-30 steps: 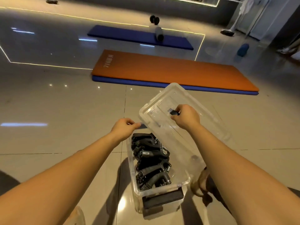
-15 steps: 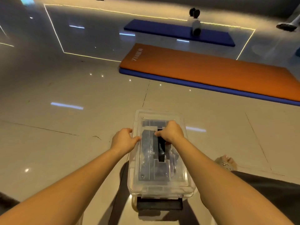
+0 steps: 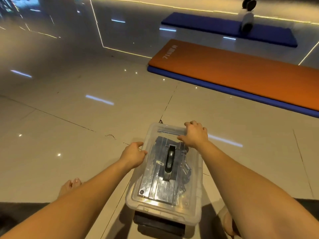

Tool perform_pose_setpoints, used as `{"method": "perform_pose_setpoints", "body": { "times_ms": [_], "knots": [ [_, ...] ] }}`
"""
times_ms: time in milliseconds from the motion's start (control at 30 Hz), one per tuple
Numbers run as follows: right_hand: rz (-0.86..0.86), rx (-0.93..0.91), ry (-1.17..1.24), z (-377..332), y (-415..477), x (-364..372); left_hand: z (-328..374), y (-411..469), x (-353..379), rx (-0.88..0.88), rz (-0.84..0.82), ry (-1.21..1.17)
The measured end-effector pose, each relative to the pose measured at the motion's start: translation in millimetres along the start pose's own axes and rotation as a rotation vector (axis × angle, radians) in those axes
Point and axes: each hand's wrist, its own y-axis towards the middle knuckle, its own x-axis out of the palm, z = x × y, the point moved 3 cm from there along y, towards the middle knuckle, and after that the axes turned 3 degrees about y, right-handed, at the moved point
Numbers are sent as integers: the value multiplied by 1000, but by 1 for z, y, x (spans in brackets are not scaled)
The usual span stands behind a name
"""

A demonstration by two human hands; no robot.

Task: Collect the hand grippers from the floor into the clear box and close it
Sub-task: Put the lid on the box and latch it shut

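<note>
Hand grippers point(image 3: 185, 169) inside clear box point(image 3: 195, 216), lid point(image 3: 153, 194) on. My left hand point(image 3: 133, 155) and right hand point(image 3: 196, 135), open, press its edges; latching probably left.

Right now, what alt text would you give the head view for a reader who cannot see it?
A person's left hand and right hand press on the lid of a clear box on a glossy tiled floor, black hand grippers visible inside through the plastic. An orange mat and a blue mat lie beyond.
</note>
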Motion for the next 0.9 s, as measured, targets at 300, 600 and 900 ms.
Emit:
{"method": "perform_pose_setpoints", "body": {
  "times_ms": [300, 600, 900],
  "knots": [
    [-147, 50, 96, 20, 15, 2, 3, 31, -24, -23, 20, 37],
    [-613, 205, 599, 13, -17, 13, -12, 34, -58, -47, 253, 164],
    [-729, 178, 694, 15, -5, 27, -109, -86, -60, -529, 445, 18]
  ]
}}
